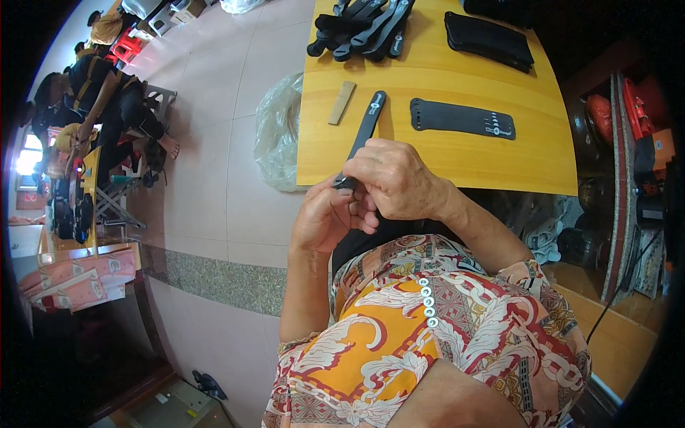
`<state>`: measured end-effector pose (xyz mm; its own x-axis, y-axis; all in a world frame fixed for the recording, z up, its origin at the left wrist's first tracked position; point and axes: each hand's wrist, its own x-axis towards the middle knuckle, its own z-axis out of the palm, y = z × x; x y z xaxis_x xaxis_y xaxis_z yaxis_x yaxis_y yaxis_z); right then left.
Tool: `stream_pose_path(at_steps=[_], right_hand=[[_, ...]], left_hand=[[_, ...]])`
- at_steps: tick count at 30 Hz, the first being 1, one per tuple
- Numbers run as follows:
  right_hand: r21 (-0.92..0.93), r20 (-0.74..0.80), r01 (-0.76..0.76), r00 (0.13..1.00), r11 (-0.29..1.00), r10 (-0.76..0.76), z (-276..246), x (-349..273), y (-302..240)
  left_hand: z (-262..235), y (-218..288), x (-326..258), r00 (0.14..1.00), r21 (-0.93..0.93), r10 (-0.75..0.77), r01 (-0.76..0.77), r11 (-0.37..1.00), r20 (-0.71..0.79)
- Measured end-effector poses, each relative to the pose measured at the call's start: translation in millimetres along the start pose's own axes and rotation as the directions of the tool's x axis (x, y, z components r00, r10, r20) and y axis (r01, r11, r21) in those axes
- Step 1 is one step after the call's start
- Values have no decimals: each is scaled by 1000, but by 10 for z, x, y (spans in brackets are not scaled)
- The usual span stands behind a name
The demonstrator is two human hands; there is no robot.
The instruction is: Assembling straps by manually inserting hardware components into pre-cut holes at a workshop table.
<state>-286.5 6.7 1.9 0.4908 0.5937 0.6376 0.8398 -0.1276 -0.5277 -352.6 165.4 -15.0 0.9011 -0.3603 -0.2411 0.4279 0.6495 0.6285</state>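
Observation:
A narrow black strap with a rounded tip slants up from my hands over the table's near left part. My left hand pinches its lower end, where a small dark piece shows at the thumb. Bent over the strap from the right, my right hand has its fingers closed on it beside the left fingertips. Just beyond lies a flat beige strip. To the right, a wide black band with holes at one end and slits at the other rests flat. The fingers partly hide the held end.
The yellow wooden table carries a heap of black straps and a stack of black bands at its far side. A clear plastic bag hangs by the left edge. Another person sits at a table far left.

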Motion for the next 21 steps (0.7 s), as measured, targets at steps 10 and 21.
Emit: stream_pose_path(at_steps=[10,21], right_hand=[[-258,-110,-148,986,955,123,35,-83,-19],[-126,-237,-461,874,878,425,-135,-21,252]], left_hand=[[395,-368,182,878,338,315,-192,921,-361],[374,-544,140,859,186,383,-338,923,-340]])
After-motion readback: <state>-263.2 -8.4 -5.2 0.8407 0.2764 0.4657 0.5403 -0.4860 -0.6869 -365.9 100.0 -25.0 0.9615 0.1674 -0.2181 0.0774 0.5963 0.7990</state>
